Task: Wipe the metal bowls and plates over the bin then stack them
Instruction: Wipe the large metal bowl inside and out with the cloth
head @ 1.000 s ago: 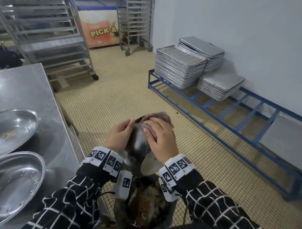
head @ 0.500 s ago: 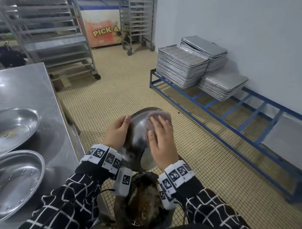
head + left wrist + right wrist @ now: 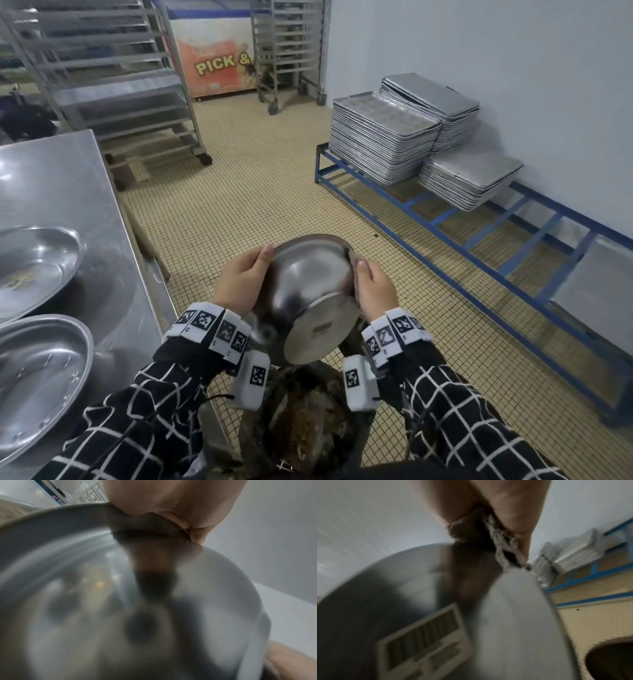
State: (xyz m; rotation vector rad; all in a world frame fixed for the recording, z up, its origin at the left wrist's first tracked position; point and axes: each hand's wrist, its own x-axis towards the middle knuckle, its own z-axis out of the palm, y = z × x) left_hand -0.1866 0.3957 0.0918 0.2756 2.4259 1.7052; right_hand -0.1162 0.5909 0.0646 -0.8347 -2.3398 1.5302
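I hold a metal bowl [image 3: 308,291] tilted above the bin [image 3: 308,428], with its flat base and label facing me. My left hand [image 3: 239,281] grips the bowl's left rim, thumb on the outside. The left wrist view is filled by the blurred bowl [image 3: 102,601] under my left hand [image 3: 171,500]. My right hand [image 3: 373,287] wraps the right rim. In the right wrist view a grey-brown cloth [image 3: 498,543] is pinched between my right hand [image 3: 505,500] and the bowl [image 3: 513,615]. The bowl's inside is hidden.
Two shallow metal plates [image 3: 30,267] [image 3: 37,377] lie on the steel table [image 3: 68,178] at my left. Stacks of baking trays [image 3: 383,137] sit on a low blue rack [image 3: 479,233] along the right wall. A wheeled shelf rack [image 3: 113,78] stands behind the table.
The bowl has turned so its base faces me. My right hand slid with the cloth from the bowl's outer side to its right rim. My left hand stayed on the left rim.
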